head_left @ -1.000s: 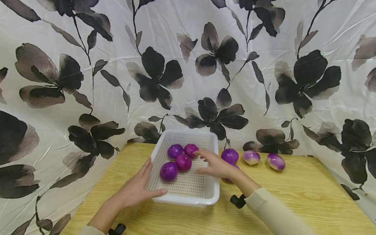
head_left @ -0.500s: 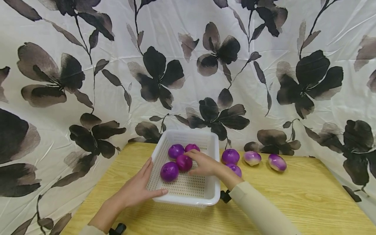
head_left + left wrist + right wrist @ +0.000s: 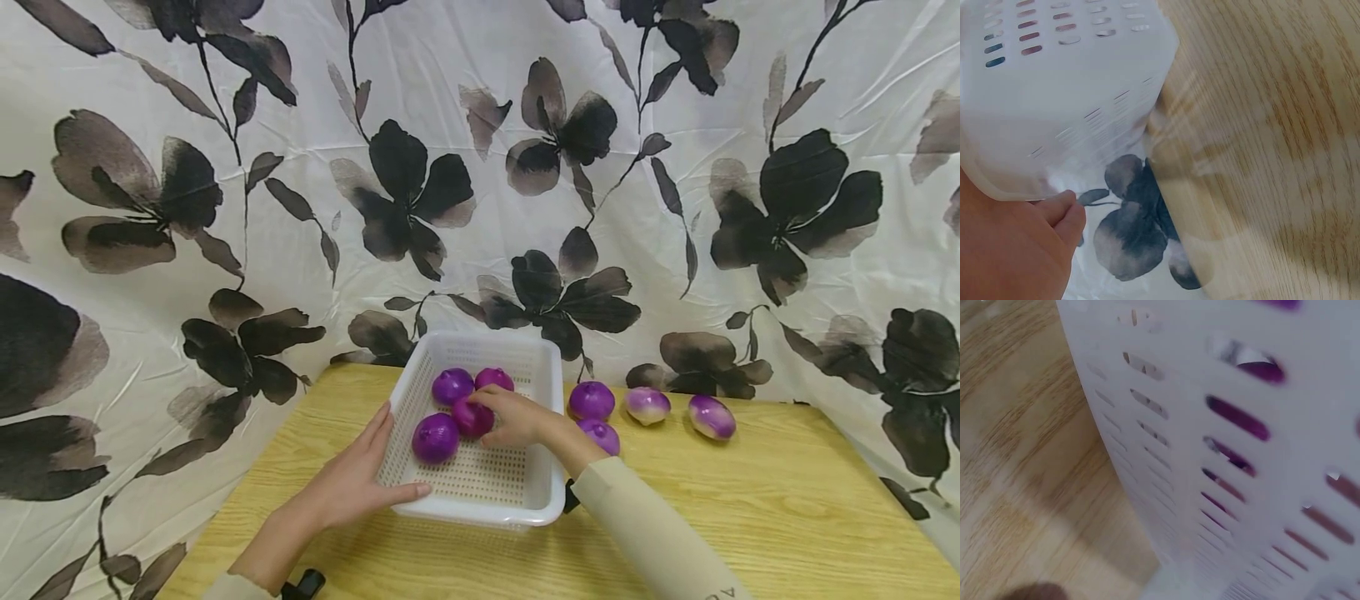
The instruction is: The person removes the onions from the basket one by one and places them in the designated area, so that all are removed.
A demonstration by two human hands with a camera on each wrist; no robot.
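In the head view a white plastic basket [image 3: 551,492] with slotted walls stands on the table, several purple onions inside. My right hand [image 3: 517,417] reaches over its right rim and grips a magenta onion [image 3: 468,419] in the middle. Around that one lie a large purple onion [image 3: 435,439], another purple onion [image 3: 452,387] and a second magenta onion [image 3: 495,380]. My left hand [image 3: 348,483] holds the basket's near left corner, thumb over the front rim, fingers along the outer left wall. The right wrist view shows the basket's wall [image 3: 1185,487], the right hand's fingers hidden behind it.
Right of the basket, two purple onions [image 3: 592,402] lie on the wooden table [image 3: 750,508]. Beyond them are two purple-and-white, turnip-like vegetables [image 3: 648,406]. A floral cloth [image 3: 480,208] hangs behind the table and down its left side.
My right hand has moved left and down inside the basket, from near the far magenta onion to the middle one, which it now grips. My left hand keeps its place on the basket.
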